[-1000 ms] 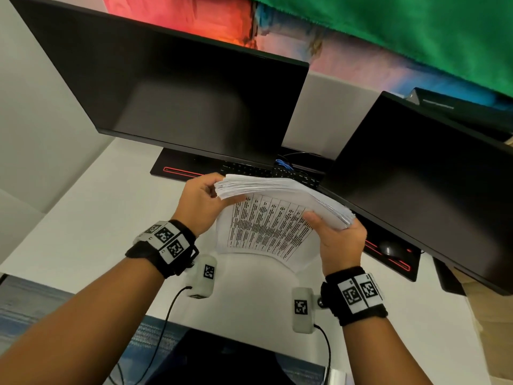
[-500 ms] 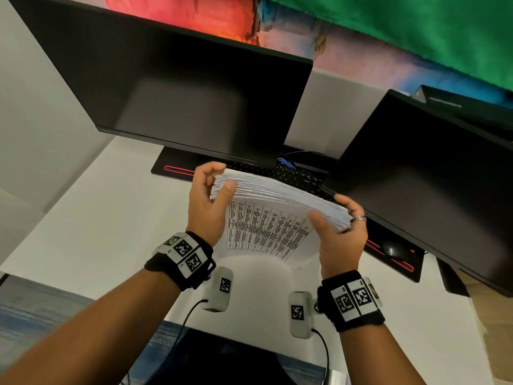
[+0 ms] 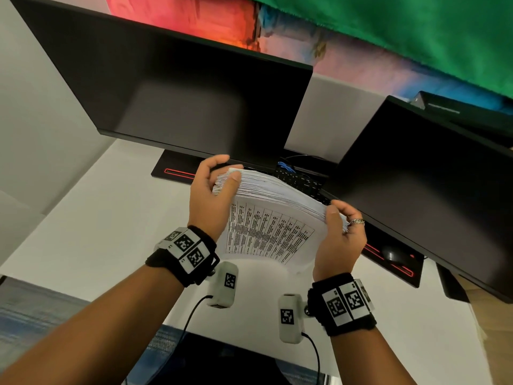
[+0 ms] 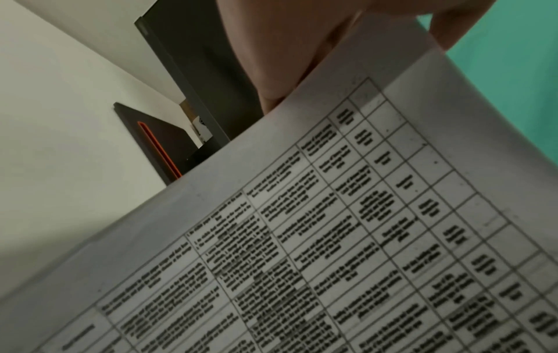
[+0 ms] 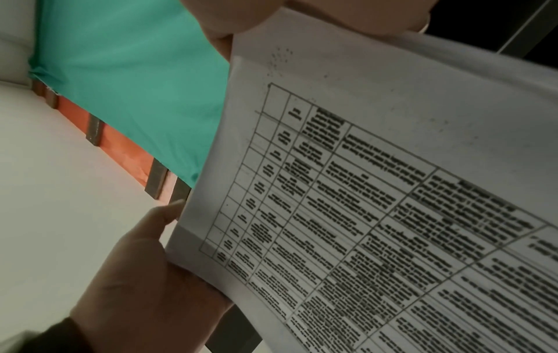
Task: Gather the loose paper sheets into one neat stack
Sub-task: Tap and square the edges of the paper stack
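A thick stack of paper sheets (image 3: 273,218) stands on edge above the white desk (image 3: 88,218), its printed table facing me. My left hand (image 3: 219,180) grips the stack's upper left corner, thumb on the near face and fingers behind. My right hand (image 3: 340,218) grips the right corner the same way, a ring on one finger. The top edges of the sheets fan unevenly. In the left wrist view the printed sheet (image 4: 347,227) fills the frame. The right wrist view shows the same sheet (image 5: 377,191) and my left hand (image 5: 144,274) at its far edge.
Two dark monitors (image 3: 180,101) (image 3: 430,184) stand close behind the stack. A black keyboard (image 3: 299,180) lies under them, and a mouse (image 3: 391,254) sits on a red-trimmed black mat at the right. A dark chair edge is below near me.
Both hands have raised the stack and tipped it more upright. The left hand's fingers have moved up around the top left corner.
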Demonstrator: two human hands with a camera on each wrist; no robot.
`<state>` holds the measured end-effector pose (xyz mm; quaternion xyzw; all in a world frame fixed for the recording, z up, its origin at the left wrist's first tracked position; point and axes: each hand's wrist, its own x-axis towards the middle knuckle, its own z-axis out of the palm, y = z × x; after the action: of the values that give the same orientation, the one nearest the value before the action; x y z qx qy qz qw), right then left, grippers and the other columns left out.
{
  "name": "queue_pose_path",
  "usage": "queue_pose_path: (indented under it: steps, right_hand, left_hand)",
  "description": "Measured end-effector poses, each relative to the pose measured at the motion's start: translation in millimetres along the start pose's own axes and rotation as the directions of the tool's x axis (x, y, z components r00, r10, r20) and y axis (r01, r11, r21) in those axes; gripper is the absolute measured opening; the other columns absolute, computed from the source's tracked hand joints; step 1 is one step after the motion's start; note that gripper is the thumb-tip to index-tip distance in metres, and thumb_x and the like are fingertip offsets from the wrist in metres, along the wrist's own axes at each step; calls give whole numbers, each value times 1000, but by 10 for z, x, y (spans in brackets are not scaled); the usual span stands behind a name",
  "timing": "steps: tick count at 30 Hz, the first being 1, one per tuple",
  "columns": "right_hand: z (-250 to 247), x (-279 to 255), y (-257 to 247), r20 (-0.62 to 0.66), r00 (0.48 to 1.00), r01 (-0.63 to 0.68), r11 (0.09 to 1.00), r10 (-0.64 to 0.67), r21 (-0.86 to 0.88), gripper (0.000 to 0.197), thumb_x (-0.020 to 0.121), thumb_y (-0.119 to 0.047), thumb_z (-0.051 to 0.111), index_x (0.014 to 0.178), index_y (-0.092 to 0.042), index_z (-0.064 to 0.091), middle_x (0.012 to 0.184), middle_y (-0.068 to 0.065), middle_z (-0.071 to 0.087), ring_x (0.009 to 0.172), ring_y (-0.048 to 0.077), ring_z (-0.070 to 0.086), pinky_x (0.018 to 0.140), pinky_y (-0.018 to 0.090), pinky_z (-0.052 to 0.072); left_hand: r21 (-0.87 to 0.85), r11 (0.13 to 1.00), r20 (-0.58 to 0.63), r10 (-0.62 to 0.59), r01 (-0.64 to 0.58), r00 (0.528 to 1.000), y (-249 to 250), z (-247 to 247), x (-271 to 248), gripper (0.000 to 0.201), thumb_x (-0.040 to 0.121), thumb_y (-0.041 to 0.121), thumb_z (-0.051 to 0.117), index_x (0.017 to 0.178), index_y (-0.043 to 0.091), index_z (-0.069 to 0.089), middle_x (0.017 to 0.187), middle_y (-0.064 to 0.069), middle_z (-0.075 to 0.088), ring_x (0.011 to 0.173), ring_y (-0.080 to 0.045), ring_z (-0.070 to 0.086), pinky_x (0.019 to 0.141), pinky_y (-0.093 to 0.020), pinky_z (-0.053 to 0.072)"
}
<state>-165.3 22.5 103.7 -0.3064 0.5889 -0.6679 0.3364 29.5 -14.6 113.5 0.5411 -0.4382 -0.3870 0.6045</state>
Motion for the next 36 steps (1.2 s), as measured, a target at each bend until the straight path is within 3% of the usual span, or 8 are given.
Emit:
queue_pose_path:
  steps: [5, 17, 21, 23, 26, 30, 32, 36]
  right_hand:
    - [8, 7, -19, -17, 1000, -11, 1000, 11, 15, 19, 94, -4, 57, 90, -20, 66, 84, -3, 64, 66, 0, 64, 57, 18, 53]
    - [-18, -37, -27, -12, 999, 44, 999, -44, -26, 14, 95, -3, 56, 96, -12, 66, 90, -2, 62, 69, -9, 60, 59, 9, 48]
    - [-14, -22, 2, -23, 999, 28, 1000, -28, 3, 14, 88, -20, 59, 90, -28, 70, 90, 0, 66, 84, 16, 62, 74, 32, 54]
    - [-27, -16, -5, 9, 1000, 25, 999, -26, 19, 13, 90, -15, 65, 98, -24, 67, 84, -12, 68, 79, 10, 66, 69, 29, 56]
    - [-97, -17, 30, 137, 990, 29, 1000, -30, 5, 52, 78, 2, 76, 122, -14, 54, 90, -10, 68, 80, 5, 70, 68, 23, 59]
    - [-204, 21, 190, 193, 977, -75, 993, 92, -94, 82, 55, -19, 93, 124, -40, 53, 121, 4, 64, 111, 23, 67, 87, 44, 59]
    - [-215, 55, 220, 209, 969, -101, 983, 132, -150, 68, 54, -27, 92, 115, -36, 62, 118, 6, 68, 110, 26, 68, 89, 51, 58]
    - [-218, 141, 123, 251, 959, -90, 983, 128, -158, 32, 70, -8, 85, 99, -13, 73, 99, 8, 77, 94, 21, 75, 83, 47, 61]
  left_hand:
    - [17, 1000, -25, 24, -24, 999, 19, 32, 40, 25, 95, 8, 62, 120, 5, 60, 91, 13, 66, 80, 10, 65, 67, -9, 50]
    - [-36, 998, 33, -58, 59, 998, -40, 9, 103, 22, 100, 12, 47, 104, 16, 68, 95, 1, 68, 88, -11, 64, 79, -29, 52]
    - [-66, 997, 66, -41, 46, 997, -30, 43, 57, 21, 96, 20, 50, 112, 16, 63, 96, 3, 66, 90, -9, 63, 83, -24, 51]
    - [-33, 999, 63, -4, 6, 998, -30, 37, 48, 22, 95, 21, 57, 114, 14, 62, 93, 9, 65, 88, -2, 63, 84, -20, 51]
    - [-3, 1000, 21, 14, -13, 1000, -48, 17, 58, 19, 98, 12, 58, 116, 6, 59, 90, 12, 63, 81, 11, 62, 76, -10, 48]
    - [-9, 1000, 249, -17, 20, 968, -124, -136, 71, 56, 85, -4, 70, 132, 13, 44, 108, 2, 61, 91, 3, 67, 78, -16, 54]
    - [81, 996, 333, -7, -21, 943, -179, -228, 118, 63, 72, 3, 83, 125, 14, 51, 104, 4, 66, 89, -2, 69, 76, -18, 56]
    - [198, 974, 358, 37, -114, 933, -115, -240, 163, 22, 66, 26, 85, 81, 23, 69, 76, 20, 72, 69, 1, 66, 62, -12, 50]
